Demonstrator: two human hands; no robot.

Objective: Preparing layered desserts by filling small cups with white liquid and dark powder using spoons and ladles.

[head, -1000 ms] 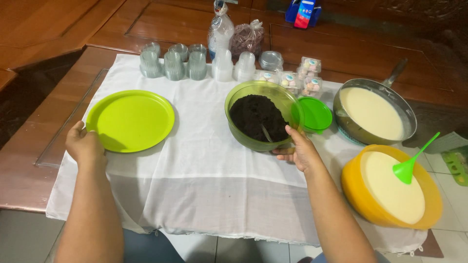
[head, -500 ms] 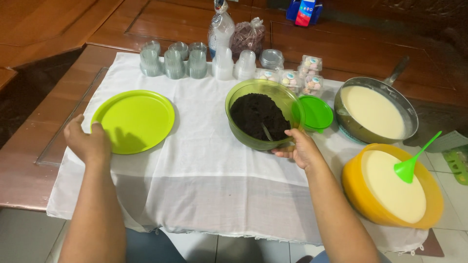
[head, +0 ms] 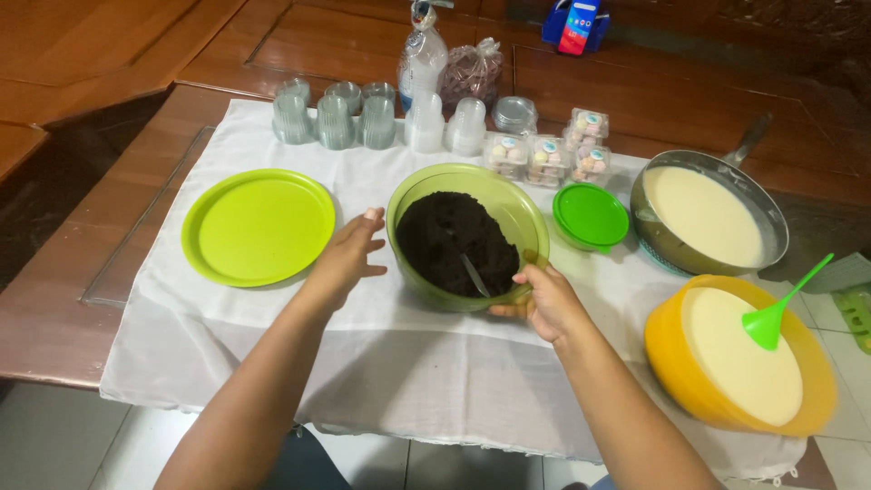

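Observation:
A clear green bowl (head: 520, 203) of dark crumbs (head: 449, 240) stands mid-table with a metal spoon (head: 472, 272) lying in it. My right hand (head: 544, 299) grips the bowl's near right rim. My left hand (head: 347, 257) is open, fingers apart, just left of the bowl and close to its wall; whether it touches is unclear. A lime green plate (head: 259, 227) lies to the left of that hand on the white cloth (head: 299, 363).
A metal pan (head: 704, 218) of cream and an orange bowl (head: 735, 358) with a green ladle (head: 777, 310) sit at right. A green lid (head: 591, 215), stacked clear cups (head: 334, 120), small packs (head: 546, 156) and bags stand behind. The table edge is near.
My left hand has left the lime plate's left rim and crossed rightward to the green bowl's side. My right hand stays on the bowl.

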